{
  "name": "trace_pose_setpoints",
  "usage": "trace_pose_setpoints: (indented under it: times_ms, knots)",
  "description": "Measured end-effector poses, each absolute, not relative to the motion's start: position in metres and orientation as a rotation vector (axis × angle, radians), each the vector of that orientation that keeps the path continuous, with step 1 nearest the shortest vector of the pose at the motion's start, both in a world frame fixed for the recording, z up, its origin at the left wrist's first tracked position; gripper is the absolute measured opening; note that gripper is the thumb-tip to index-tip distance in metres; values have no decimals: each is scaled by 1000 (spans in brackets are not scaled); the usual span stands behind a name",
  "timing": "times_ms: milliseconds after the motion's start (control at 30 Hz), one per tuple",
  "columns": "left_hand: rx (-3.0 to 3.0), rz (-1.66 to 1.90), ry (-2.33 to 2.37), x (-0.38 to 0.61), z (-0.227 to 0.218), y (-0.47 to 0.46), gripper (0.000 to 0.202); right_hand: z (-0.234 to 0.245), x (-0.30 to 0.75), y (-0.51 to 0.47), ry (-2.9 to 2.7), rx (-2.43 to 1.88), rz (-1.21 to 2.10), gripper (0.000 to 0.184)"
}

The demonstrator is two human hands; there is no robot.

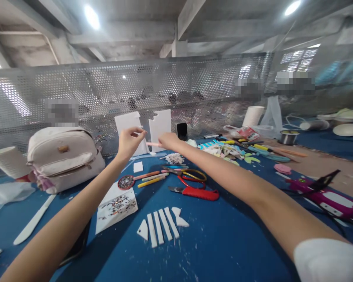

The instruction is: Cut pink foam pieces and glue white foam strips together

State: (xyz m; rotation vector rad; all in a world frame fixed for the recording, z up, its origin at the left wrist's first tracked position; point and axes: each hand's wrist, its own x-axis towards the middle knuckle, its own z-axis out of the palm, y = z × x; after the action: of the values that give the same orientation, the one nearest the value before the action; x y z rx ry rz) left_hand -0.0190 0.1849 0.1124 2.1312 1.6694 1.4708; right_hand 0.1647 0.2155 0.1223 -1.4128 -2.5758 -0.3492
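Both arms reach far forward over the blue table. My left hand (pixel 130 141) is closed in a pinch before a white foam board (pixel 126 120) propped against the mesh; what its fingertips hold, if anything, is too small to tell. My right hand (pixel 168 141) is closed around a thin pale pink stick (pixel 153 144) that points left, near a second white board (pixel 161 123) with a broken top edge. Nearer me, white foam pieces (pixel 160 227) lie in a fish shape: a head with a hole, several strips and a tail.
Red-handled scissors (pixel 191 178), a red cutter (pixel 200 193), pens (pixel 151 181) and a speckled paper (pixel 117 209) lie mid-table. A white backpack (pixel 64 156) stands left, a phone (pixel 182 131) behind. To the right are foam scraps (pixel 223 150), a wire spool (pixel 288 137) and a purple device (pixel 326 197).
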Motion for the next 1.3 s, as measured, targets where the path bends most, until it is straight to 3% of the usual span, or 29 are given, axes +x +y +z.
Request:
trace_pose_setpoints:
  times_ms: [167,267,533,733,867,1100,1300]
  knots:
    - [2141,1664,1673,-28,132,195,24,176,136,251,-2393,-1459,-441,34]
    - [2112,1697,1731,-35,135,201,24,184,132,254,-2370,-1456,-461,34]
    - [1990,1427,1970,-41,82,202,27,132,156,233,-2783,-1592,-175,33]
    - [1927,1244,2068,-45,54,200,29,129,188,214,-2838,-1662,-167,34]
    - [1918,1188,2064,-45,43,200,29,126,203,190,-2888,-1534,-121,33]
    - [1898,1179,1972,-43,26,201,29,78,202,151,-3000,-1229,135,30]
    - [1895,1237,1843,-46,19,198,30,65,245,158,-2831,-1606,98,31]
